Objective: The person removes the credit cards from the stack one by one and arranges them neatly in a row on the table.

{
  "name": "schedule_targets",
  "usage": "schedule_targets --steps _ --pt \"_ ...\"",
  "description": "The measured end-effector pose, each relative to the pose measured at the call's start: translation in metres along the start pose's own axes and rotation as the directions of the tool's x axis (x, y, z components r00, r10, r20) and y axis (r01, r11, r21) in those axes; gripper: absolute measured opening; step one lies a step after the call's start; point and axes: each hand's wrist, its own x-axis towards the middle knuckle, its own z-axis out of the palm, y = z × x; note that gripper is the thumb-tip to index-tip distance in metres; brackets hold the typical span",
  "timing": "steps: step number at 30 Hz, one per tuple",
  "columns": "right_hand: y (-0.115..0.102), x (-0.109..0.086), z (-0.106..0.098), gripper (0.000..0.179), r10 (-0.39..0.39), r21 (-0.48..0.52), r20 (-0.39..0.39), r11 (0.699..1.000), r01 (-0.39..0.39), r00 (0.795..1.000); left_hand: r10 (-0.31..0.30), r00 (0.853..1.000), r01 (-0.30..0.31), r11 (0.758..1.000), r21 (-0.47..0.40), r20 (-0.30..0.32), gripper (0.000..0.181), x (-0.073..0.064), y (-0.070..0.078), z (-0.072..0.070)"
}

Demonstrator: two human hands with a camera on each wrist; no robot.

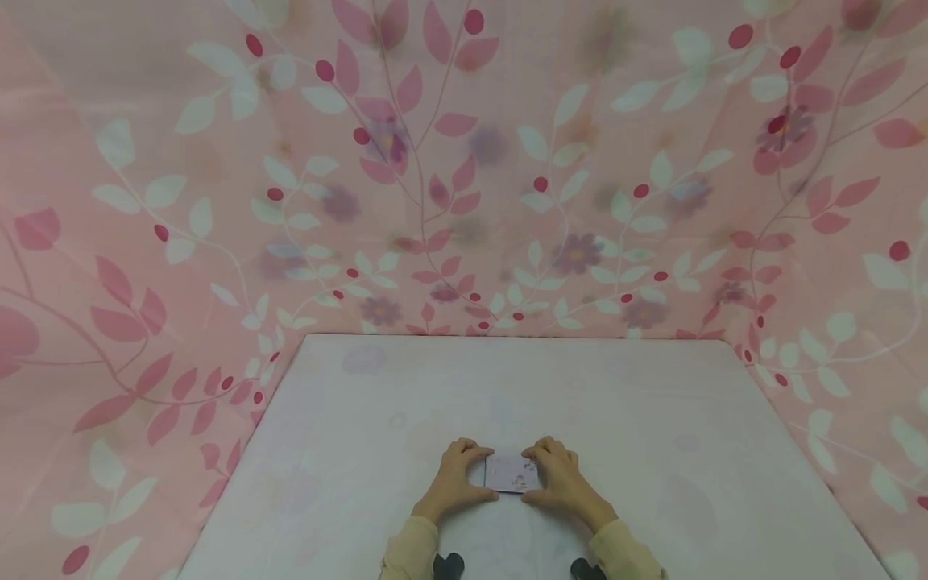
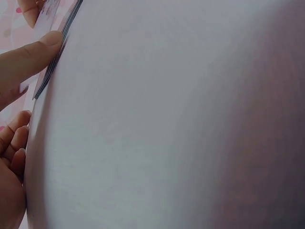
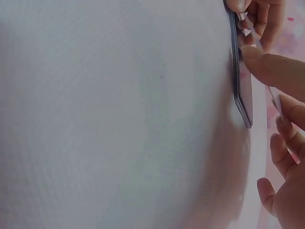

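Note:
A small flat stack of cards, pale lilac on top with a small printed pattern, is between the two hands near the front middle of the table. The left hand grips its left end, thumb at the near edge and fingers at the far edge. At the right end, the right hand holds it the same way. From the right wrist, the stack's edge shows several thin dark layers, with a thin sheet tilted above it. The left thumb presses against the stack in the left wrist view.
The white table stretches around both hands and ends at a back edge. Pink cloth with leaves and flowers hangs behind it and along both sides. Dark heart-shaped pieces show by the light sleeves.

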Motion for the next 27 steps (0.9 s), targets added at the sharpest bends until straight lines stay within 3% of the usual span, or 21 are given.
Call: schedule_targets --steps 7,16,20,23,27 --pt "0.003 0.001 0.001 0.056 0.005 0.060 -0.009 0.998 -0.004 1.000 -0.067 0.997 0.071 0.993 -0.092 0.047 0.074 0.001 0.002 -0.007" --pt "0.005 0.001 -0.001 0.057 -0.020 0.086 -0.019 0.996 0.021 1.000 -0.096 0.991 0.111 0.980 -0.163 0.095 0.071 0.000 0.007 -0.013" --pt "0.001 0.003 -0.003 0.058 0.003 0.074 -0.019 0.997 -0.001 1.000 -0.076 0.994 0.090 0.979 -0.185 0.084 0.071 0.001 0.007 -0.017" --pt "-0.002 0.007 -0.003 0.057 0.015 0.056 -0.028 0.998 -0.014 0.999 -0.028 0.998 0.038 0.981 -0.192 0.057 0.070 0.004 0.006 -0.021" --pt "-0.008 0.013 -0.005 0.055 -0.005 0.034 -0.054 0.999 0.007 0.999 0.003 0.999 0.006 0.982 -0.189 0.047 0.068 0.010 0.008 -0.030"
